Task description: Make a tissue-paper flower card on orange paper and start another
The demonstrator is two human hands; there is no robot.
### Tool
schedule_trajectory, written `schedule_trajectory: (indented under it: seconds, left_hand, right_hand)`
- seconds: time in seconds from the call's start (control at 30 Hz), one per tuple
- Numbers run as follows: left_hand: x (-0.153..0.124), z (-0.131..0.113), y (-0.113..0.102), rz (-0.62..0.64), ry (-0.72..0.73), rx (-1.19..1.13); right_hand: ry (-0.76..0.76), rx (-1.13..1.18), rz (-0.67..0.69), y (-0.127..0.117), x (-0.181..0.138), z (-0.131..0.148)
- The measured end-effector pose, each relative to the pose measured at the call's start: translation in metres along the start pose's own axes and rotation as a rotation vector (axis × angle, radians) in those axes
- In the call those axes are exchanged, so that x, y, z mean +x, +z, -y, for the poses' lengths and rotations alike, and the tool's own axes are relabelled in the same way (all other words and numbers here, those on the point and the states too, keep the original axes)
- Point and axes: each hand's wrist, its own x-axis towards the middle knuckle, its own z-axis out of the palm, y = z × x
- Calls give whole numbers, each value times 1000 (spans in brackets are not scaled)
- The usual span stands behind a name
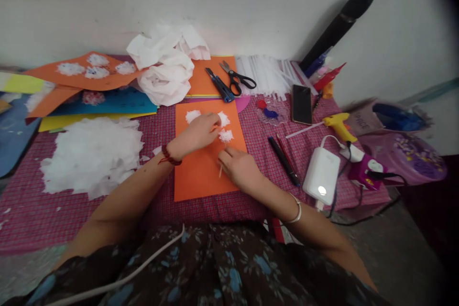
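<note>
An orange sheet of paper (pixel 201 179) lies on the table in front of me, with several fluffy white paper tufts on its upper half. My left hand (pixel 202 130) reaches over the sheet between a left tuft (pixel 192 115) and a right tuft (pixel 224 119). Its fingers are bent together, and whatever they pinch is hidden. Below that, a third tuft (pixel 225 136) sits by the fingertips of my right hand (pixel 238 167). The right fingers are closed round a thin pale stick (pixel 220 171), its lower end showing beneath them.
White torn paper pieces (pixel 93 155) are heaped at left. Crumpled white paper (pixel 167 74), a blue cutter (pixel 220 86) and scissors (pixel 238 79) lie behind. At right are a phone (pixel 301 104), a marker (pixel 284 161), a yellow glue gun (pixel 340 125) and a corded power bank (pixel 322 174).
</note>
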Motion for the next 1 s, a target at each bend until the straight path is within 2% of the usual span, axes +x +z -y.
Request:
schedule_trajectory:
  seconds: [0.1,0.17,0.23,0.33,0.43,0.63,1.0]
  left_hand:
    - [-13,-9,-18,-84,24,-38]
    - [-24,-13,-21,-21,28,-15]
    - [-36,-15,-14,75,65,72]
    - [-56,-15,8,192,169,225]
    - [-71,-14,28,228,247,328]
    - [-82,-9,44,154,277,400]
    - [-86,-1,48,81,291,295]
  right_hand:
    - [-8,198,-180,-13,-10,-6]
    - [36,370,-299,-17,-14,-14]
    - [165,598,-406,-15,-16,-26]
    - [386,1019,-500,-4,-12,-47]
    - [480,1288,-531,7,-4,-64]
    - [473,1375,-448,7,10,-71]
    - [587,1441,-433,6,32,-80]
